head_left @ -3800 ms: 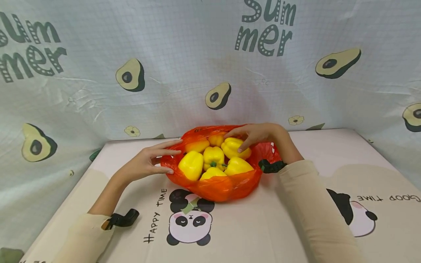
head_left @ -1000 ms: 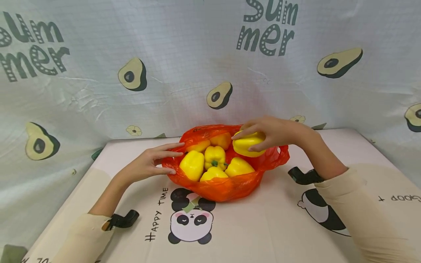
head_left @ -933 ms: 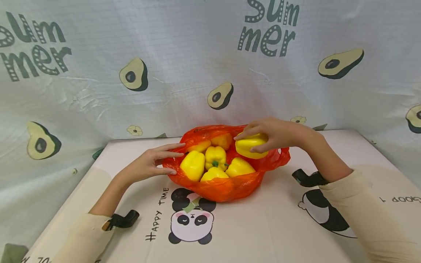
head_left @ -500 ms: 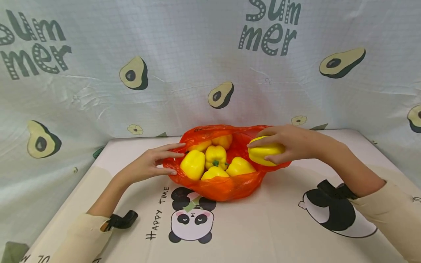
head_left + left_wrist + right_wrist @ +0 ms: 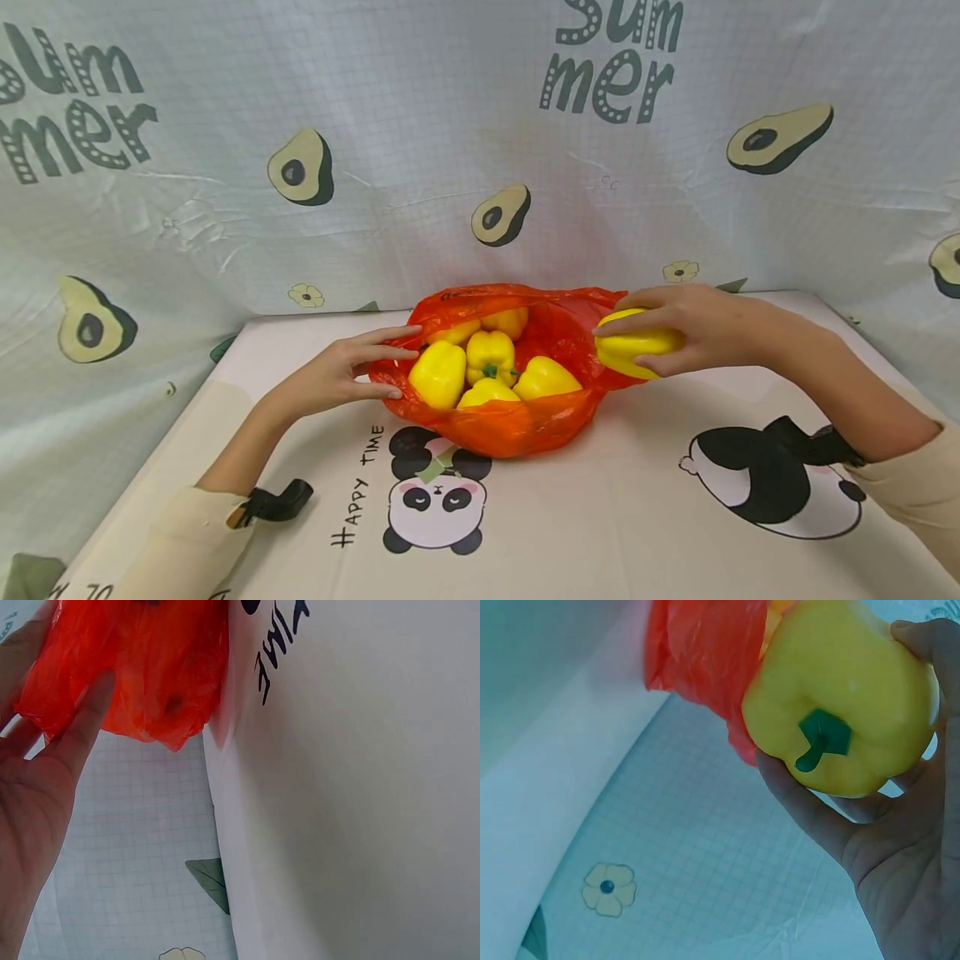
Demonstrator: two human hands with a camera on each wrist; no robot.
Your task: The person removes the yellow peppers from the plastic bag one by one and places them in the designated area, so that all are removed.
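My right hand (image 5: pixel 701 327) grips a yellow bell pepper (image 5: pixel 637 342) at the right end of an orange-red plastic bag (image 5: pixel 517 429). In the right wrist view this bell pepper (image 5: pixel 840 697) shows its green stem, with thumb and fingers around it. Several more yellow bell peppers (image 5: pixel 438 375) lie inside the bag, whose mouth gapes upward; two at the back are partly behind the film. My left hand (image 5: pixel 337 371) rests its spread, fairly straight fingers against the bag's left edge. The left wrist view has the left hand (image 5: pixel 37 787) touching the bag's (image 5: pixel 150 667) side.
The bag sits on a pale table cover (image 5: pixel 570 517) with printed pandas, near the back edge. Behind it hangs a light curtain (image 5: pixel 405 167) printed with avocados and lettering. A black camera mount (image 5: pixel 281 500) is strapped to the left wrist.
My right hand has drawn one yellow bell pepper from among the others and carried it rightward to the bag's right end. My left hand has stayed at the bag's left edge.
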